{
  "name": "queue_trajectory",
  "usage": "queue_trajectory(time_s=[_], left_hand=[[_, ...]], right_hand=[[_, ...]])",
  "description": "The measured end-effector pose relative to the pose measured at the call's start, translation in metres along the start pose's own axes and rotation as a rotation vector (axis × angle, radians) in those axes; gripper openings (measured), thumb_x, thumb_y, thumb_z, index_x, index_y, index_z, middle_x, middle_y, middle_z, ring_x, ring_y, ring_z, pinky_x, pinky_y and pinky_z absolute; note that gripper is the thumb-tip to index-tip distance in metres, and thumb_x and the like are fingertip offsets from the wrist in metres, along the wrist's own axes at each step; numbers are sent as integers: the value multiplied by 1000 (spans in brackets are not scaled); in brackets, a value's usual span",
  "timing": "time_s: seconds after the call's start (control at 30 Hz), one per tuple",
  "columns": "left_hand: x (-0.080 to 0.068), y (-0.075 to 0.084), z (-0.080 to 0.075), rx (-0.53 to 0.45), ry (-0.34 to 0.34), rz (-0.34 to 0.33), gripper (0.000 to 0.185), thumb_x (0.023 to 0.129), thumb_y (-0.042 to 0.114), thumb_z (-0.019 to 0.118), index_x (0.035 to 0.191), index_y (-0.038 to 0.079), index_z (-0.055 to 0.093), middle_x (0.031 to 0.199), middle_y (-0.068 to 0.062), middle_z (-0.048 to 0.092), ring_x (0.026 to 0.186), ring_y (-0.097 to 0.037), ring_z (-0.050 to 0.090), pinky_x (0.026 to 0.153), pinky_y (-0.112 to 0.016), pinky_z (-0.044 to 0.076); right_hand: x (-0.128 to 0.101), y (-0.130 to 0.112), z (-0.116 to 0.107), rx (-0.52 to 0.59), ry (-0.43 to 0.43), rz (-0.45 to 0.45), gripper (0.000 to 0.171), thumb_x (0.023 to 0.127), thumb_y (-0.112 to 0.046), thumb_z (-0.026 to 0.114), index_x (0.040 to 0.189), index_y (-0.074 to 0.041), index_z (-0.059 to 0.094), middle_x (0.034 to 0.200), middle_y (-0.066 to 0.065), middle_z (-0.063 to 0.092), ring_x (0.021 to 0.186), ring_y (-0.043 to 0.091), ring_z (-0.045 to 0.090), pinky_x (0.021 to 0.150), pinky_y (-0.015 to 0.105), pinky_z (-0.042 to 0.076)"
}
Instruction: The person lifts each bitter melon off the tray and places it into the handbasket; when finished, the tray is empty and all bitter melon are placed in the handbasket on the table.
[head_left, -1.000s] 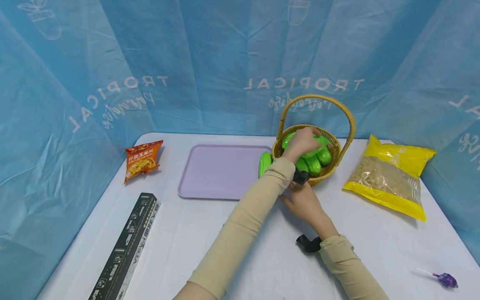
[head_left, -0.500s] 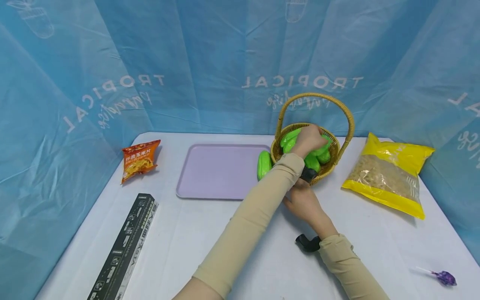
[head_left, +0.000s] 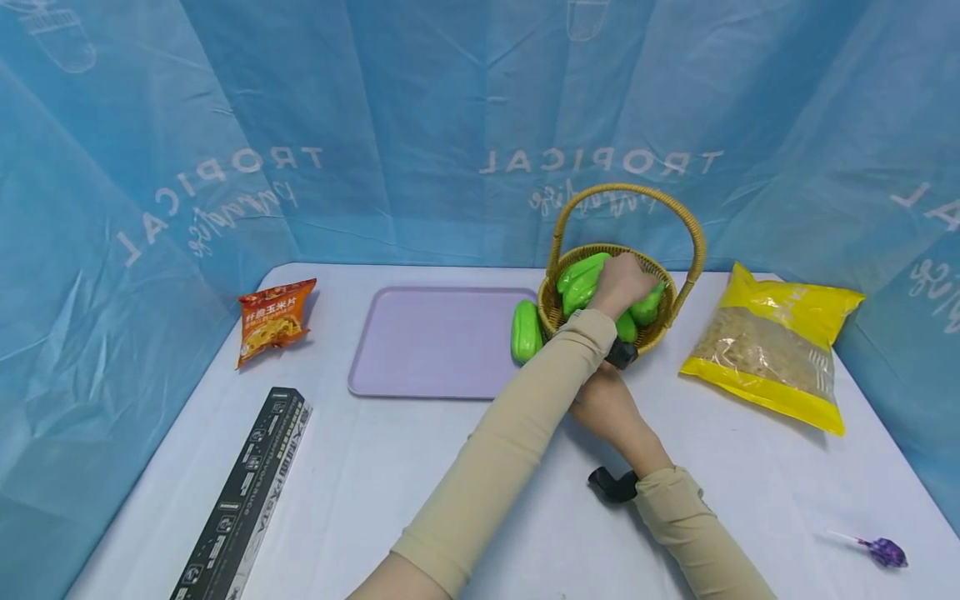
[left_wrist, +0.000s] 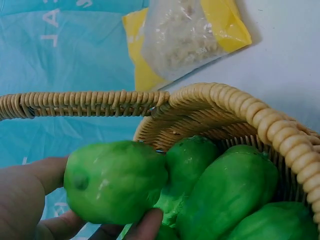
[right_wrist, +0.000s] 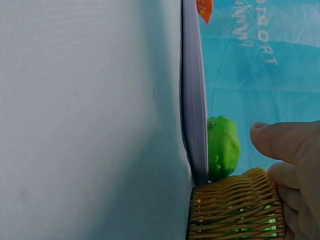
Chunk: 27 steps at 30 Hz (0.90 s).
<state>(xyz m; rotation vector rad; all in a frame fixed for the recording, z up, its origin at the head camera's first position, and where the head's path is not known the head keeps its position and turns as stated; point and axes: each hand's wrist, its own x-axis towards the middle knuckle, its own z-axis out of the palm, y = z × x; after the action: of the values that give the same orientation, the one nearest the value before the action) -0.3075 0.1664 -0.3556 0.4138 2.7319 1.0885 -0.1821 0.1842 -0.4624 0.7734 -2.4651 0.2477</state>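
The wicker basket at the back right holds several green fruits shaped like papayas. My left hand crosses over the right forearm's side into the basket. In the left wrist view its thumb and fingers grip one green papaya above the others. My right hand is at the basket's near side, partly hidden by the left arm. In the right wrist view its thumb stands apart while the other fingers touch the top of the wicker wall. Another green papaya lies at the tray's right end.
A purple tray lies left of the basket. Further left are an orange snack bag and a long black pasta box. On the right lie a yellow bag and a purple lollipop. A blue curtain surrounds the table.
My left hand has shifted slightly right within the basket, uncovering more papayas on its left side. The right hand stays at the basket. The whole view has drifted slightly.
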Motion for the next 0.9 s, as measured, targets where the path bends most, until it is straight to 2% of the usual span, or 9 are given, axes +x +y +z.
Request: queue_trajectory(time_s=[0.13, 0.27, 0.5, 0.77, 0.9], left_hand=[[2, 0, 1, 44, -47, -8, 56, 96, 31, 61, 50, 15, 33, 45, 4, 22, 37, -7, 20, 40, -20, 27], [2, 0, 1, 35, -79, -18, 54, 94, 28, 62, 51, 14, 33, 47, 4, 22, 39, -8, 22, 41, -21, 28], [-3, -1, 2, 115, -131, -21, 48, 93, 24, 63, 54, 16, 35, 49, 4, 25, 42, -8, 26, 44, -21, 28], [-4, -3, 0, 59, -159, -56, 47, 94, 25, 61, 55, 15, 35, 48, 3, 25, 41, -10, 27, 43, -24, 32], [-4, -3, -4, 42, -165, -35, 46, 95, 20, 58, 55, 15, 35, 49, 3, 25, 42, -10, 24, 44, -23, 27]], right_hand=[[0, -1, 0, 18, -40, 32, 23, 79, -6, 70, 98, 6, 67, 95, 18, 68, 87, 31, 63, 82, 45, 51], [0, -1, -2, 35, -74, 68, 25, 80, -5, 68, 102, 7, 66, 95, 19, 67, 85, 31, 62, 80, 46, 51], [0, -3, -1, 64, -85, 112, 26, 80, -5, 70, 102, 7, 65, 93, 19, 65, 77, 28, 61, 69, 43, 53], [2, -4, -1, 96, -103, 157, 26, 82, -9, 71, 103, 5, 65, 88, 16, 64, 68, 23, 57, 61, 39, 51], [3, -4, -2, 101, -126, 174, 31, 84, -14, 72, 108, 3, 65, 90, 17, 64, 68, 23, 59, 60, 39, 51]])
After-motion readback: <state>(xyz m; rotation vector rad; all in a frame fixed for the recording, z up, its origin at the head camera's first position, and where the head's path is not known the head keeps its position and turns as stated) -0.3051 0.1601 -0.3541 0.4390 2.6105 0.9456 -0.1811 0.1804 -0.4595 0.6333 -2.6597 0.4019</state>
